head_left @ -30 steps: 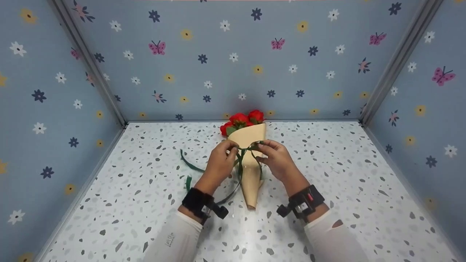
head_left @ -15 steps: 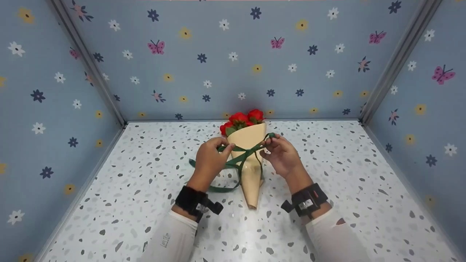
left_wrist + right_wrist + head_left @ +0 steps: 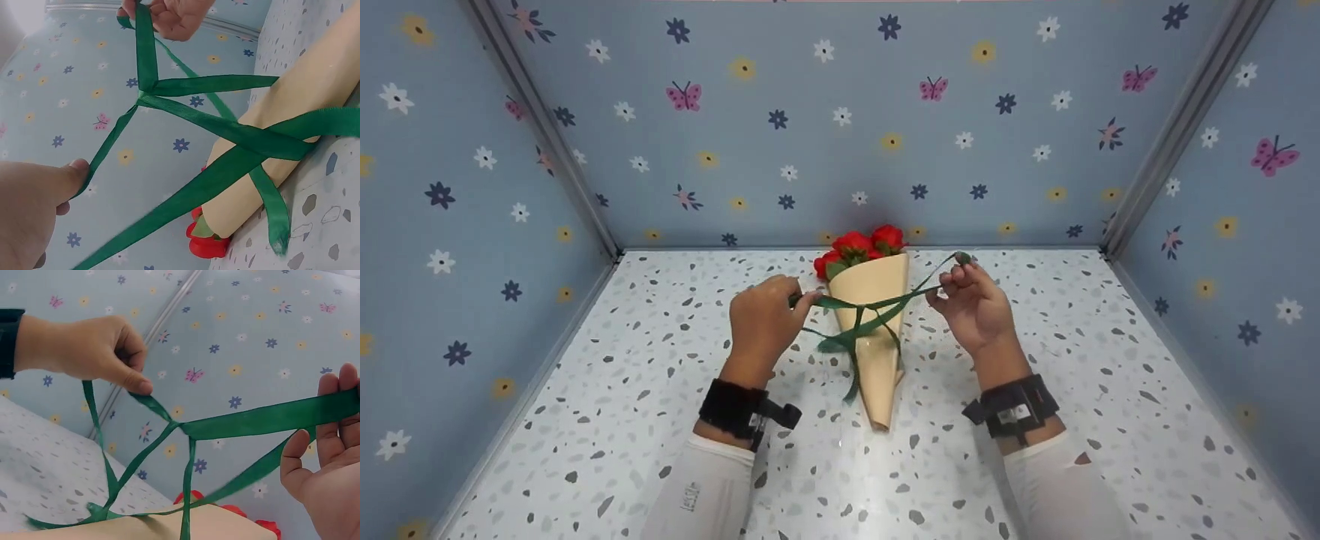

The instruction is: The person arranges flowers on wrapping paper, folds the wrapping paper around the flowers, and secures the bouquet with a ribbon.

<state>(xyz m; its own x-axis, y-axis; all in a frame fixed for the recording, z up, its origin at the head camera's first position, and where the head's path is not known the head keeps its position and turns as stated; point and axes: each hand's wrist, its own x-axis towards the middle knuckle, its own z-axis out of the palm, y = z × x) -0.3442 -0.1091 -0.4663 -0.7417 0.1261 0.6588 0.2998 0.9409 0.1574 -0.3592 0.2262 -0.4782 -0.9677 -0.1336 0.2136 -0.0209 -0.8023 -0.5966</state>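
A bouquet of red artificial-looking roses [image 3: 853, 244] in a tan paper cone [image 3: 873, 279] lies on the tabletop, blooms toward the back wall. Green ribbon [image 3: 877, 324] passes around the cone's middle. My left hand [image 3: 766, 319] pinches one ribbon length between thumb and finger, left of the bouquet. On the other side, my right hand [image 3: 979, 309] holds another length with its fingers. Between the hands the ribbon [image 3: 247, 419] stretches above the paper, meeting at a small crossing or knot [image 3: 144, 97]. Loose ribbon tails hang over the cone and below my left hand.
The speckled white tabletop [image 3: 1080, 345] extends around the bouquet. A flower-and-butterfly patterned back panel [image 3: 840, 150] stands right behind the blooms, with matching side panels and grey corner posts [image 3: 547, 142]. Both wrists wear black camera straps [image 3: 1020, 411].
Both hands have moved apart, left hand leftward, right hand rightward and slightly back, drawing the ribbon out between them. Loose tails have shifted from the left toward the cone. The bouquet stays put.
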